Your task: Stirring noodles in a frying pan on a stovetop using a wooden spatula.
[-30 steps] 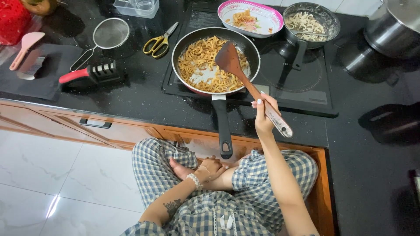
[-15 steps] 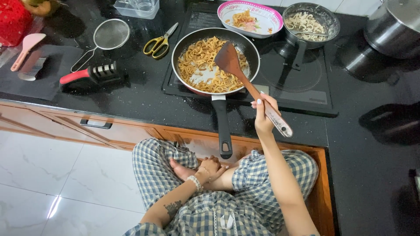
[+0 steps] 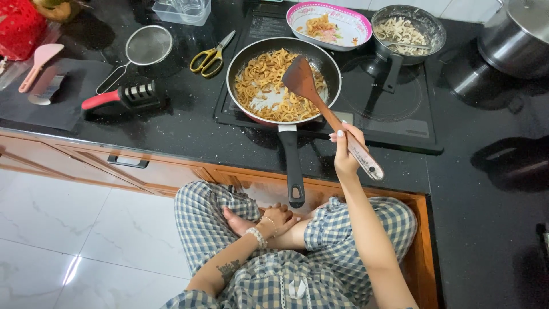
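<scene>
My right hand grips the handle of a brown wooden spatula, whose blade rests over the food in a black frying pan. The pan holds browned strips of food and sits on a black induction hob, its handle pointing toward me. My left hand rests on my foot in my lap, holding nothing, with a bead bracelet on the wrist. I sit cross-legged in checked clothes on the counter's edge.
Behind the pan stand a pink-rimmed plate with some food and a small pan of pale strips. Yellow scissors, a mesh strainer, a red-handled sharpener, a pink scoop and a steel pot lie around.
</scene>
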